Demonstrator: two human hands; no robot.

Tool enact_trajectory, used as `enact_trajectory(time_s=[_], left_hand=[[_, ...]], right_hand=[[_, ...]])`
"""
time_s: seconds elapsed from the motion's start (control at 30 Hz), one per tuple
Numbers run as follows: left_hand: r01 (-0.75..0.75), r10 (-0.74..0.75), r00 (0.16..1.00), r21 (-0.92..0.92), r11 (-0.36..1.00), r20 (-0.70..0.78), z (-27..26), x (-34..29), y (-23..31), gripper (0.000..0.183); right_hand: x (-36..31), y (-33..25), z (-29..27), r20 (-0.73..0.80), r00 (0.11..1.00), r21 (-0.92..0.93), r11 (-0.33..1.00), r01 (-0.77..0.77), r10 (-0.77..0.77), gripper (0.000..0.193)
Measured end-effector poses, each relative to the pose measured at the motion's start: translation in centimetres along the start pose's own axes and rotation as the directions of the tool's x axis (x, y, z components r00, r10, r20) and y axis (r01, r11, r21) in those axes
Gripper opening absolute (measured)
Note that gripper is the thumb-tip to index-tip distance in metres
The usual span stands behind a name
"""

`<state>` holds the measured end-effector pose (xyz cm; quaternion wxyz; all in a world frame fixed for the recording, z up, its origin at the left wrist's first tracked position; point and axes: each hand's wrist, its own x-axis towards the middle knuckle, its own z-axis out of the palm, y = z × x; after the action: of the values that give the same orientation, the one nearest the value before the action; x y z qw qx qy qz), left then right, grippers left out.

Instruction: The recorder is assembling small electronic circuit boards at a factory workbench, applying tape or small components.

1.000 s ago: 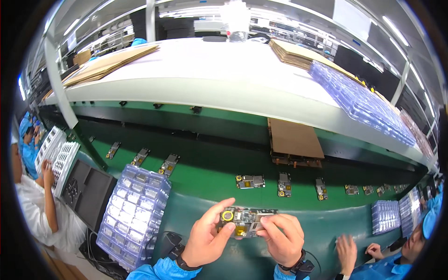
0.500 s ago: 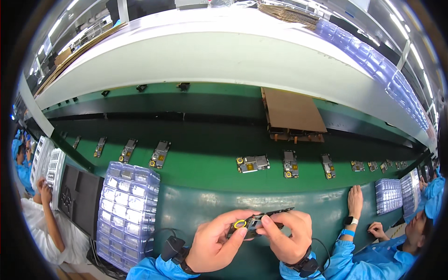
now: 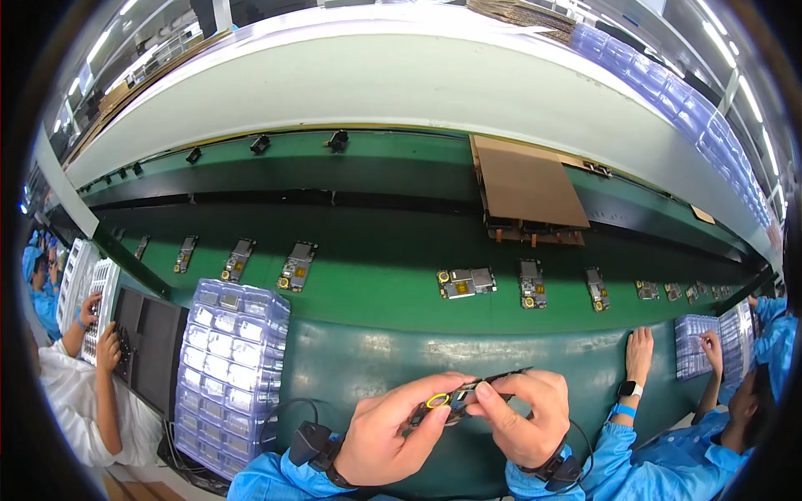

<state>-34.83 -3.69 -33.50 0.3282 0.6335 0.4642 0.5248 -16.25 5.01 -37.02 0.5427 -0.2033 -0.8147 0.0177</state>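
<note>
Above the near worktop, both my hands hold one small dark circuit board point(image 3: 457, 399) with a yellow ring at its left end. My left hand point(image 3: 388, 437) pinches the ringed end between thumb and fingers. The other end is in my right hand point(image 3: 528, 417), its thumb pressing on the upper face. Fingers hide much of the board, which is tilted. Beyond my hands, a green belt carries similar circuit boards, the closest one lying crosswise point(image 3: 466, 283) and another lengthwise point(image 3: 532, 284). A black strapped device point(image 3: 312, 445) sits on my left wrist, and another on my right.
A tall stack of clear plastic trays point(image 3: 225, 380) stands at my left, beside a black tray point(image 3: 148, 351). A brown cardboard piece point(image 3: 528, 184) lies across the belt's far side. A co-worker's hand point(image 3: 640, 355) rests on the worktop at right, near more clear trays point(image 3: 695, 346).
The whole view has shifted slightly. The boards on the belt appear farther right. My hands keep their grip on the board. A co-worker's hand at right has risen to the clear trays.
</note>
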Motion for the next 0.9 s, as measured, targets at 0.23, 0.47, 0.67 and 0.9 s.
enact_trajectory(time_s=[0.23,0.47,0.67,0.9], left_hand=[[-0.013,0.013,0.993,0.008,1.000,-0.117,0.4,-0.2,0.0,0.035],[-0.022,0.025,0.998,0.048,0.999,-0.063,-0.2,-0.4,0.0,0.035],[-0.069,0.077,0.994,0.097,0.993,-0.081,0.0,-0.6,-0.6,0.034],[-0.033,0.042,0.992,0.079,0.996,-0.118,0.2,-0.8,-0.3,0.035]], right_hand=[[-0.7,0.0,0.4,-0.033,0.999,0.012,0.999,0.036,-0.036,0.042],[-0.8,-0.2,0.8,-0.032,0.998,0.005,0.998,0.058,-0.058,0.041],[-1.0,-0.4,1.1,-0.038,0.998,-0.014,0.998,0.059,-0.059,0.044],[-1.7,-0.3,1.1,-0.055,0.994,-0.006,0.996,0.091,-0.091,0.047]])
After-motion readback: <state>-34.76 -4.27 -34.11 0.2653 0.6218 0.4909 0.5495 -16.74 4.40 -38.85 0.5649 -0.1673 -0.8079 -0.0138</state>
